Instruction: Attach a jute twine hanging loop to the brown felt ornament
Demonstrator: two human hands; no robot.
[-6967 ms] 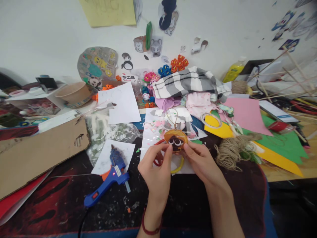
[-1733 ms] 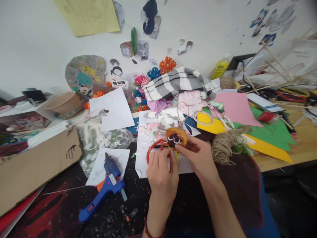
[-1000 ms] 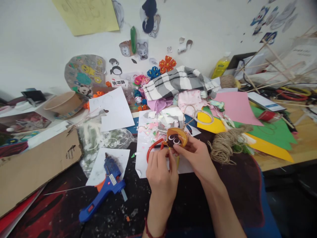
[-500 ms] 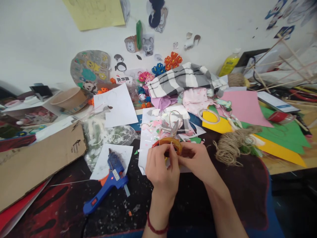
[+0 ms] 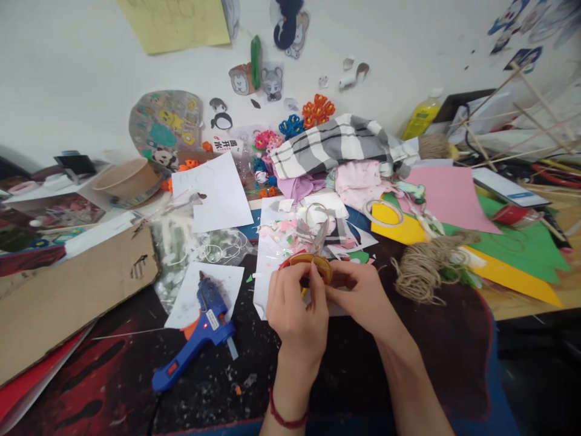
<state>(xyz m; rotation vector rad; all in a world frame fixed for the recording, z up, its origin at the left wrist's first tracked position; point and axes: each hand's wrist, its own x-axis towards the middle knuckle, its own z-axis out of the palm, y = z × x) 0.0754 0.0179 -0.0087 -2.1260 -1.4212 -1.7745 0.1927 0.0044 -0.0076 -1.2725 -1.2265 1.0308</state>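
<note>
1. At the far left, a piece of cardboard (image 5: 77,297) is lying aslant, its lower edge covering part of a red sheet (image 5: 34,387); a brown bowl (image 5: 124,181) is sitting behind it.
2. A blue glue gun (image 5: 194,348) is lying on the dark mat (image 5: 218,399), its nozzle end resting over a small white paper (image 5: 181,293) and a red light glowing on its side.
3. Just behind that paper, a clear plastic bag (image 5: 170,242) is spreading out, with white cord (image 5: 218,248) coiling at its right part.
4. The left hand (image 5: 297,303), wearing a dark red bracelet (image 5: 289,419), is pinching the orange-brown disc (image 5: 324,264) between thumb and fingers; a red curved piece (image 5: 284,263) is showing just behind the knuckles.
5. The disc is tilting between both hands, above a scrap-strewn white sheet (image 5: 267,260); its face is being mostly hidden by the fingers.
6. The right hand (image 5: 356,290) is gripping the disc's right side with curled fingers, their tips being partly out of sight.
7. Right of that hand, a bundle of twine (image 5: 415,272) is lying near the forearm, with a pale ring (image 5: 385,224) resting behind it on yellow paper.
8. Farther right, pink paper (image 5: 454,197) is overlapping green paper (image 5: 526,242), and a phone (image 5: 508,186) is lying beside them.
</note>
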